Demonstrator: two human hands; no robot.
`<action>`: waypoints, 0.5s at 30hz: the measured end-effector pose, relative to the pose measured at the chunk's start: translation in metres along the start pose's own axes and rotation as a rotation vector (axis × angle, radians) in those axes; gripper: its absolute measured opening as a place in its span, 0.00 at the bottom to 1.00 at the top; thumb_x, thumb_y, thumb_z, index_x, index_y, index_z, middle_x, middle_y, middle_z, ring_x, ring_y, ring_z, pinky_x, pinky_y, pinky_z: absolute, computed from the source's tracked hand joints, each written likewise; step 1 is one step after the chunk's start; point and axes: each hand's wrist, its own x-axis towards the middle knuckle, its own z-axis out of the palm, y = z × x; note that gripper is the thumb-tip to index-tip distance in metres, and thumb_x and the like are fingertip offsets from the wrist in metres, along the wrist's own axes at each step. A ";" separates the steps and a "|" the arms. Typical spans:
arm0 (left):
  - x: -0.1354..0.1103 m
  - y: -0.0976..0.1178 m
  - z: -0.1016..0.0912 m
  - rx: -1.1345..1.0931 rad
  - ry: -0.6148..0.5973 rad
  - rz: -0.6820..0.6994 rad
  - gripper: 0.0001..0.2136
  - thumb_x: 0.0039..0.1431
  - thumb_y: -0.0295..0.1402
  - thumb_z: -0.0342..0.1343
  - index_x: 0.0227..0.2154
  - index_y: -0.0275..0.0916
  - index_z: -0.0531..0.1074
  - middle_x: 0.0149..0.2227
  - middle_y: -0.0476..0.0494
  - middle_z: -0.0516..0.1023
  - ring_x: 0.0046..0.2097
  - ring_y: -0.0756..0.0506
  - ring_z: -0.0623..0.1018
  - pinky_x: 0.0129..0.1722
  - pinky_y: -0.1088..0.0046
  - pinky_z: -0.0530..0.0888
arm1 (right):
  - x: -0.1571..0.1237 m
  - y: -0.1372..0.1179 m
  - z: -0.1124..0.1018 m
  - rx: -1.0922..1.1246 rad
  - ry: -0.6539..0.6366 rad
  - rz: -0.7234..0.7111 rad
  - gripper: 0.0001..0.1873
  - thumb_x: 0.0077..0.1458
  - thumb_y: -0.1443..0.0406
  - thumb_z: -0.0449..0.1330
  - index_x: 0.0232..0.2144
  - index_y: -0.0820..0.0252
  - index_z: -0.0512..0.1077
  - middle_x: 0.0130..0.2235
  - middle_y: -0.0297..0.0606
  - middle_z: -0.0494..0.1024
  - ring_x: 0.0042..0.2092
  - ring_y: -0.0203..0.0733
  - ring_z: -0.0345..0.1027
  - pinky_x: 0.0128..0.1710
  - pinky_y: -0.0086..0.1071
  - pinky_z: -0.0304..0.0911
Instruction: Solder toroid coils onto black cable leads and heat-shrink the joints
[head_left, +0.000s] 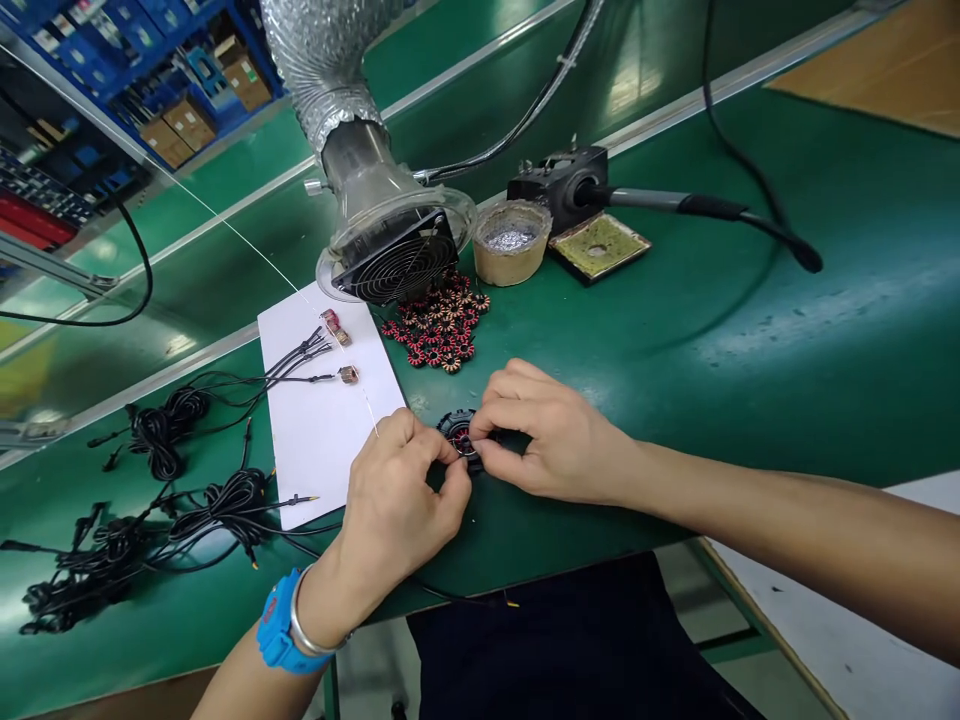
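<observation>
My left hand (401, 495) and my right hand (551, 435) meet over a small round black part with a red coil (459, 435) at the near edge of the green bench (750, 330). Both hands pinch it with thumb and fingertips. Much of the part is hidden by my fingers. A blue watch and a metal bracelet sit on my left wrist. A pile of small red and copper toroid coils (439, 325) lies just beyond my hands. A thin wire runs from the upper left down to my left hand.
A fume extractor fan (394, 255) on a silver duct stands behind the coils. Beside it are a solder pot (512, 243), a sponge tray (598, 246) and a soldering iron (697, 207) in its stand. A white sheet (319, 420) holds wired parts. Black cable bundles (150, 520) lie left.
</observation>
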 end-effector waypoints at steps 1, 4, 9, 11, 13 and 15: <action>0.001 0.001 0.000 0.015 -0.007 -0.005 0.04 0.53 0.28 0.56 0.25 0.38 0.73 0.28 0.46 0.68 0.31 0.47 0.71 0.30 0.71 0.68 | 0.000 0.000 0.000 0.003 0.000 -0.002 0.06 0.52 0.73 0.57 0.25 0.66 0.73 0.27 0.37 0.67 0.32 0.38 0.57 0.35 0.35 0.57; 0.002 0.002 0.000 0.036 -0.014 -0.003 0.04 0.54 0.28 0.56 0.26 0.39 0.73 0.28 0.46 0.69 0.31 0.47 0.71 0.30 0.71 0.68 | -0.001 0.001 0.000 -0.003 0.004 -0.006 0.06 0.52 0.73 0.58 0.26 0.66 0.74 0.28 0.38 0.68 0.33 0.38 0.58 0.35 0.34 0.57; 0.003 0.002 -0.001 0.047 -0.007 0.001 0.04 0.55 0.29 0.56 0.27 0.38 0.74 0.29 0.46 0.70 0.31 0.47 0.71 0.28 0.72 0.67 | -0.002 0.001 0.000 -0.017 0.027 -0.022 0.06 0.51 0.73 0.58 0.25 0.66 0.75 0.28 0.39 0.68 0.33 0.39 0.57 0.33 0.33 0.57; 0.002 0.002 -0.003 0.036 -0.008 0.006 0.03 0.55 0.30 0.56 0.28 0.38 0.74 0.29 0.46 0.70 0.31 0.47 0.72 0.28 0.73 0.67 | -0.001 0.001 0.000 -0.030 0.033 -0.030 0.07 0.51 0.73 0.58 0.24 0.66 0.75 0.28 0.39 0.68 0.33 0.39 0.57 0.33 0.33 0.57; 0.002 0.002 -0.005 0.007 0.003 0.017 0.03 0.56 0.30 0.57 0.29 0.38 0.75 0.29 0.46 0.70 0.31 0.48 0.72 0.29 0.73 0.68 | -0.001 0.001 0.001 -0.043 0.044 -0.038 0.07 0.52 0.73 0.58 0.24 0.66 0.75 0.28 0.40 0.69 0.33 0.39 0.57 0.32 0.33 0.57; 0.002 0.002 -0.006 -0.018 0.024 0.036 0.03 0.57 0.29 0.57 0.31 0.37 0.75 0.29 0.46 0.69 0.31 0.49 0.72 0.29 0.74 0.68 | -0.001 0.002 0.001 -0.052 0.053 -0.045 0.08 0.52 0.73 0.57 0.24 0.66 0.75 0.28 0.40 0.69 0.33 0.39 0.56 0.32 0.32 0.57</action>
